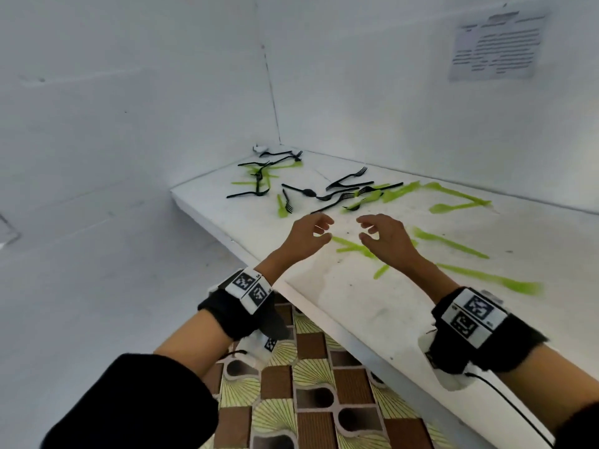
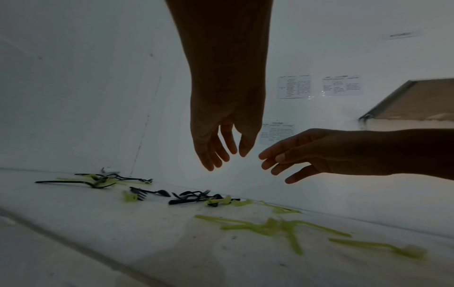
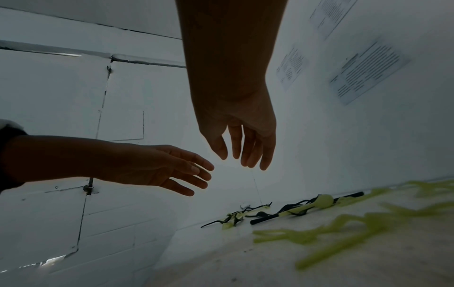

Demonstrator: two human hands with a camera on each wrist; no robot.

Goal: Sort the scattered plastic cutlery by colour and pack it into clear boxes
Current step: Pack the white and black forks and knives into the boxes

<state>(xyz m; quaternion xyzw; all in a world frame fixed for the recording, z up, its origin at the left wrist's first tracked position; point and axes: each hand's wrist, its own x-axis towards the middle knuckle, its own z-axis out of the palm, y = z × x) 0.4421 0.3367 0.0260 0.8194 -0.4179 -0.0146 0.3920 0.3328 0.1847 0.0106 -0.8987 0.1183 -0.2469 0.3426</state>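
**Both hands empty over the scattered cutlery**

My left hand (image 1: 308, 236) and right hand (image 1: 385, 238) hover side by side above the table (image 1: 372, 306), fingers loosely spread and holding nothing. The cutlery lies loose on the white top: black forks (image 1: 348, 178) tangled with green pieces toward the far corner, and blurred green cutlery (image 1: 353, 246) just under my right hand and off to its right. I see no clear boxes in any view.

I judge these pieces light, thin and stiff, likely to skid on the smooth top and to snag where tines interlock. I would pinch each one mid-handle, lifting overlapped ones clear of their neighbours.

The table is scuffed and speckled, set into a corner of white walls; printed sheets (image 1: 497, 43) are stuck to the right wall, and patterned floor tiles (image 1: 311, 400) show below the table's edge.
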